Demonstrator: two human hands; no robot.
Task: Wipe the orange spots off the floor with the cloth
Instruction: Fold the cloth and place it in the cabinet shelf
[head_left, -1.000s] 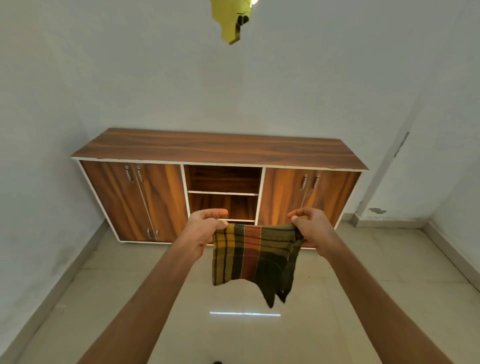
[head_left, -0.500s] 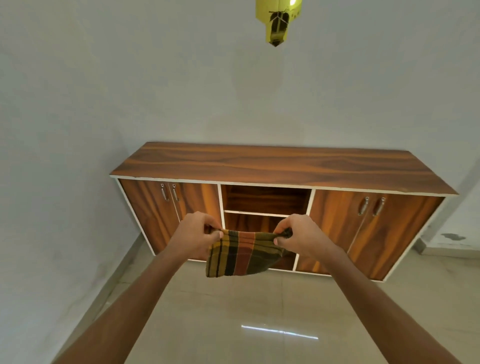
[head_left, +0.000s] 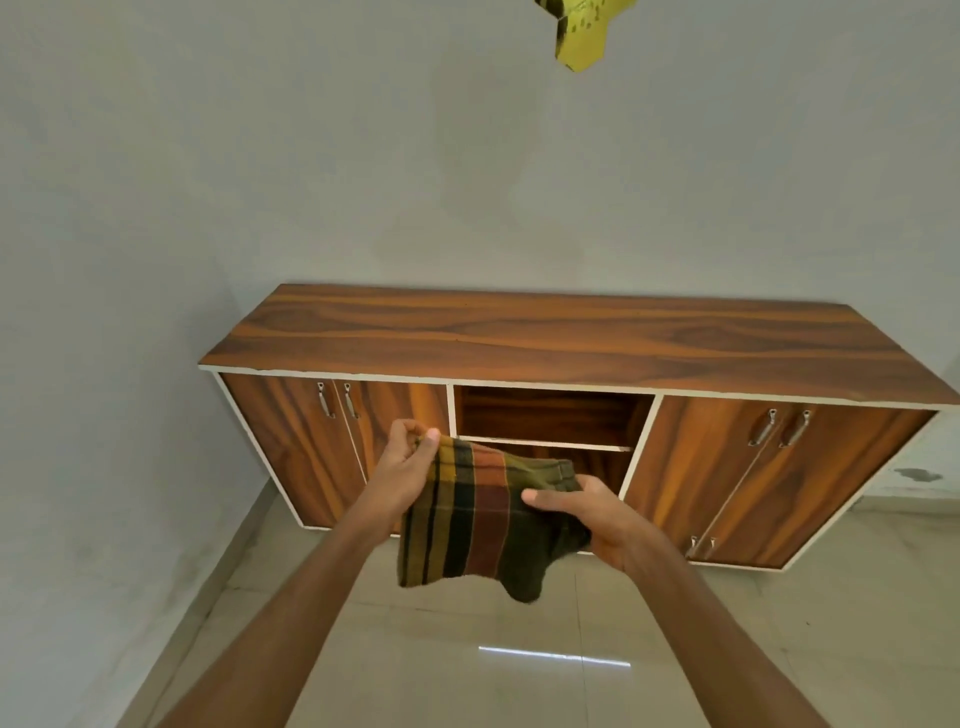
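Cloth held up in both hands

Both hands hold a striped cloth of green, yellow, black and rust red (head_left: 483, 519) in the air above the shiny pale tile floor (head_left: 519, 675). The left hand (head_left: 402, 475) pinches its top corner with closed fingers. The right hand (head_left: 597, 519) grips the other side, thumb on top. Behind the hands stands a long brown wooden cabinet (head_left: 571, 338). No orange spots show on the floor.
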